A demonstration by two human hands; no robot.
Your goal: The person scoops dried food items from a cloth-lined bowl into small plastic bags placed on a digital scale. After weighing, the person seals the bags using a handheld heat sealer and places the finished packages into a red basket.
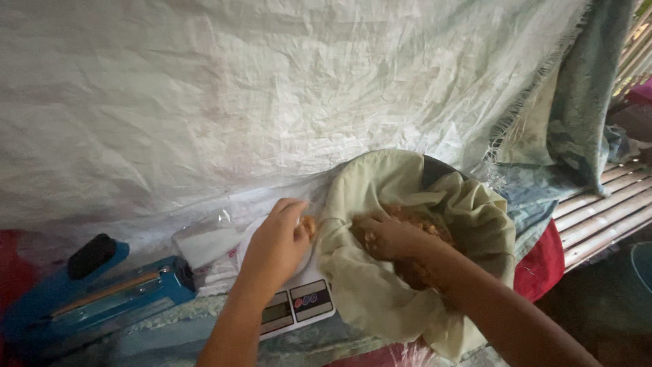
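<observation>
Head view looks down on 2 bare hands working in front of a white woven sheet (238, 88). Left hand (275, 246) is over the white digital scale (299, 302), its fingers closed narrowly around a small piece of brownish crumbly food (309, 225) and the mouth of a clear plastic bag (204, 238) that lies on the scale. Right hand (384, 238) is inside the bowl lined with pale green cloth (475, 217), just beside the scale on its right; the fingers are curled into the brown food (421, 221) there, and I cannot tell how much they grip. Near the left edge of the surface, a blue heat sealer (88, 292) lies apart from the scale. At the right edge, wooden slats (604, 211) show, with a red cloth (540, 261) under the bowl.
</observation>
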